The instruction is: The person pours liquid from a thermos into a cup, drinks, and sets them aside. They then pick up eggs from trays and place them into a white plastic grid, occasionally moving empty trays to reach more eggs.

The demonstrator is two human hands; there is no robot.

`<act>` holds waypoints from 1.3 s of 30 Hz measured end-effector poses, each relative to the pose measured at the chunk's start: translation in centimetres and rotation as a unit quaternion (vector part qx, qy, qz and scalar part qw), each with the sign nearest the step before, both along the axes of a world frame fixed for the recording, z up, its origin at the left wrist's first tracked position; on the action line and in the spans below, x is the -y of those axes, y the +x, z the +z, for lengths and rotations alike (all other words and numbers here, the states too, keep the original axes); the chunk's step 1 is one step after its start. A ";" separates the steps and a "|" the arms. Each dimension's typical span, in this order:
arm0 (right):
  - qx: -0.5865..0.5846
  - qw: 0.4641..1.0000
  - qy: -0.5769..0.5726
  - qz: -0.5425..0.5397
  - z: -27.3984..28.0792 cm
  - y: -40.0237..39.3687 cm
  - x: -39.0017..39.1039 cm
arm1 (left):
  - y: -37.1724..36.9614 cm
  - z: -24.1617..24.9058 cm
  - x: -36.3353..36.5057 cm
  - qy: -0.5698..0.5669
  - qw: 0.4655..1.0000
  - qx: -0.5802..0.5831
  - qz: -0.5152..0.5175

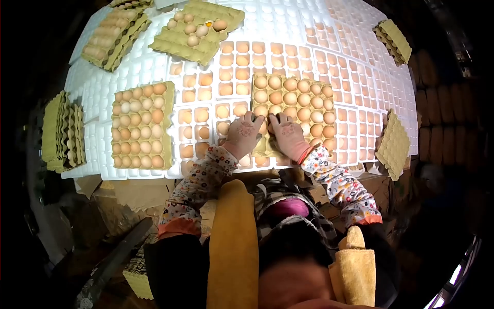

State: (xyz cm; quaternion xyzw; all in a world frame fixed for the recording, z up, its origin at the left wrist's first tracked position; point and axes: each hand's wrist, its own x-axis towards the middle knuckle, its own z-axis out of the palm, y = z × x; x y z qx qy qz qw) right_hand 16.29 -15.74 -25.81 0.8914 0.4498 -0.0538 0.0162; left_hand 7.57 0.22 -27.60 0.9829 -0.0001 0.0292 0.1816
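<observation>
My left hand [244,135], in a pale glove with a red print, reaches over the left edge of a yellow-green pulp egg tray [265,149]. Its thumb and fingers are closed around an egg at that edge, mostly covered by the hand. My right hand [288,135], gloved alike, is beside it over the same tray, fingers curled down onto another egg that is partly hidden. Rows of brown eggs [290,98] fill the tray's back and right side; several front-left cups show bare pulp. Beneath the tray are white foam trays [176,172] holding eggs.
A full pulp tray of eggs [139,126] lies to the left. Farther back, a pulp tray [177,44] carries several eggs and a cracked one with yolk showing [209,24]. Stacked pulp trays [63,134] stand at far left; another pulp tray [393,147] leans at the right edge.
</observation>
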 end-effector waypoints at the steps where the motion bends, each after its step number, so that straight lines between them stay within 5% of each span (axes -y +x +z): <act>1: -0.045 0.994 -0.097 -0.026 -0.9 0.2 -0.7 | -0.3 0.1 -0.2 -0.045 0.999 -0.016 0.011; 4: -0.222 0.968 0.081 -0.087 3.0 2.1 0.3 | -1.6 -1.2 0.3 -0.221 0.967 0.057 0.117; 5: -0.380 0.889 0.225 -0.124 2.5 3.3 1.5 | -1.9 -0.1 0.5 -0.388 0.900 0.050 0.192; 6: -0.559 0.722 0.321 -0.252 2.4 3.9 2.9 | -1.9 0.9 0.3 -0.570 0.782 0.036 0.248; 8: -0.646 0.555 0.425 -0.307 4.8 4.2 3.2 | -1.5 0.2 -1.7 -0.824 0.535 0.076 0.172; 9: -0.628 0.556 0.446 -0.314 6.5 3.9 2.8 | -0.8 -1.2 -3.2 -0.834 0.519 -0.018 0.185; 10: -0.628 0.589 0.413 -0.296 6.6 4.5 2.8 | 0.4 -0.5 -4.5 -0.826 0.553 -0.036 0.099; 11: -0.563 0.696 0.373 -0.245 5.8 5.3 2.6 | 1.8 -0.2 -4.6 -0.628 0.771 -0.063 0.088; 12: -0.486 0.790 0.325 -0.186 4.3 6.1 2.1 | 2.8 0.4 -4.0 -0.392 0.917 -0.059 0.048; 13: -0.356 0.895 0.235 -0.131 2.8 6.4 1.9 | 3.8 1.4 -3.3 -0.123 0.992 -0.034 0.024; 14: -0.214 0.967 0.061 -0.125 4.4 5.3 0.3 | 5.0 3.8 -2.7 0.040 0.988 -0.144 -0.026; 16: -0.027 0.996 -0.065 -0.053 2.9 4.0 -1.0 | 6.4 2.9 -3.6 0.046 0.982 -0.171 -0.062; 18: 0.023 0.997 -0.026 -0.072 -0.1 3.3 -1.0 | 6.3 3.2 -4.8 -0.234 0.964 -0.120 0.029; 19: 0.007 0.996 -0.023 -0.087 0.2 3.1 -1.2 | 7.0 2.5 -5.6 -0.577 0.800 -0.150 0.066; 20: -0.008 0.995 -0.019 -0.098 0.9 3.2 -1.7 | 6.4 2.0 -5.5 -0.758 0.617 -0.168 0.125; 22: -0.039 0.997 0.003 -0.073 1.9 3.9 -1.7 | 6.7 2.2 -5.6 -0.762 0.640 -0.092 0.022; 26: -0.201 0.963 0.134 -0.117 3.9 6.3 0.0 | 10.1 -0.4 -7.3 -0.778 0.626 -0.051 0.007; 28: -0.482 0.771 0.320 -0.267 2.9 10.2 1.2 | 14.5 -0.3 -8.7 -0.714 0.697 -0.006 0.060; 30: -0.573 0.585 0.457 -0.347 3.6 15.7 -0.7 | 20.5 -0.8 -9.8 -0.587 0.800 0.072 0.098; 31: -0.525 0.637 0.443 -0.350 3.7 18.8 -2.0 | 23.4 -0.2 -10.5 -0.339 0.930 0.099 0.104; 32: -0.473 0.686 0.428 -0.350 3.6 22.2 -3.5 | 26.2 2.6 -10.6 -0.266 0.958 0.017 0.105; 34: -0.184 0.858 0.384 -0.288 -1.5 28.5 -6.7 | 33.1 1.8 -11.7 0.045 0.998 -0.032 0.020; 36: -0.111 0.934 0.207 -0.271 -2.9 32.2 -9.3 | 38.3 -0.6 -13.8 0.102 0.982 -0.135 -0.084; 39: -0.154 0.968 0.010 -0.198 -2.1 37.0 -10.2 | 42.8 0.4 -15.8 0.027 0.959 -0.250 -0.129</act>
